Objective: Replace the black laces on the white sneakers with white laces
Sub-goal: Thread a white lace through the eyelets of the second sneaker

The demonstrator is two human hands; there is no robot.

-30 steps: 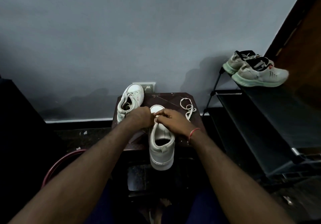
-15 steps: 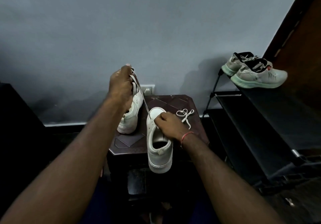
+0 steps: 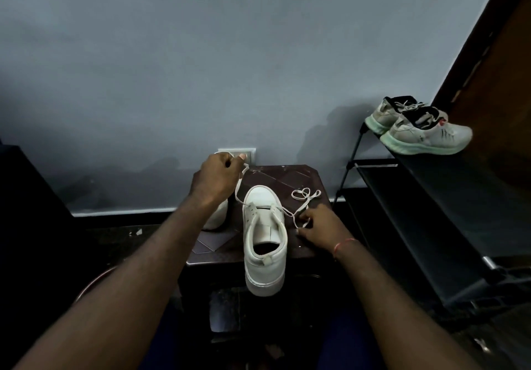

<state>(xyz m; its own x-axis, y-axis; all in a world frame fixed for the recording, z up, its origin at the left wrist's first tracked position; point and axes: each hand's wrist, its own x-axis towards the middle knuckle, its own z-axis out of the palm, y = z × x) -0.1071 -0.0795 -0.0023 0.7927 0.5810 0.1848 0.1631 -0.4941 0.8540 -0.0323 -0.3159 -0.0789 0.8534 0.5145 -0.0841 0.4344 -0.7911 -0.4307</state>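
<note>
On the dark side table (image 3: pixel 287 177): white sneaker (image 3: pixel 264 243), heel toward camera. Left hand (image 3: pixel 217 176) fisted round one white lace (image 3: pixel 238 187) end, held high. Right hand (image 3: pixel 323 226) pinches the other end at the tabletop.

The dark worktop (image 3: pixel 287 177) is carrying a white sneaker (image 3: pixel 264 234) overhanging its near edge, a second sneaker (image 3: pixel 218 214) to its left, and a looped white lace (image 3: pixel 304 194).

White sneaker (image 3: pixel 264 243) upright, toe pointing away, heel overhanging near edge of table (image 3: pixel 290 176). White lace (image 3: pixel 236 193) through front eyelets only: left end raised taut, right end trailing into loose loops. Second sneaker (image 3: pixel 217 217) at left, largely hidden.
</note>
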